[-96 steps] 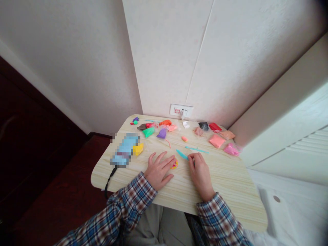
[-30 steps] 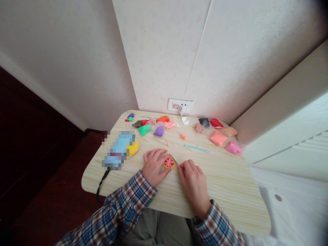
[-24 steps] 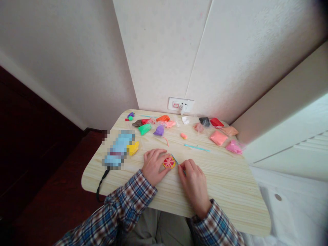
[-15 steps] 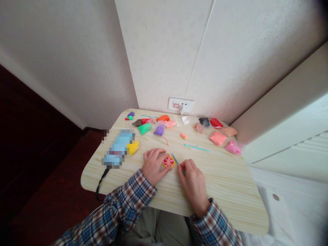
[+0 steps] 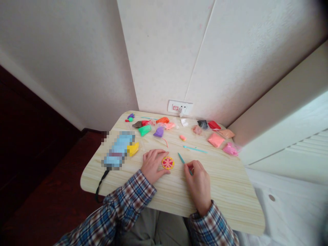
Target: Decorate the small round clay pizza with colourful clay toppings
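A round, flat clay disc (image 5: 168, 163) with a yellow rim and a red and pink wedge pattern lies on the table. My left hand (image 5: 153, 165) rests beside it on the left, thumb and fingers spread around its edge. Pinched in my right hand (image 5: 197, 182) is a teal clay modelling knife (image 5: 181, 158), its blade pointing up and left, a short way right of the disc and apart from it. Beyond them lie a second teal tool (image 5: 195, 149), a small pink and yellow clay piece (image 5: 182, 137) and a thin pink clay strand (image 5: 165, 142).
Bags of coloured clay line the back of the wooden table (image 5: 225, 191), among them green (image 5: 145, 130), purple (image 5: 159, 132) and salmon (image 5: 215, 140). A yellow bag (image 5: 133, 149) touches a blurred blue phone-like object (image 5: 119, 150) at left. A wall socket (image 5: 180, 107) sits behind.
My right hand has drawn the knife away from the disc, to the right. My left fingers have loosened slightly around the disc, which shows more fully.
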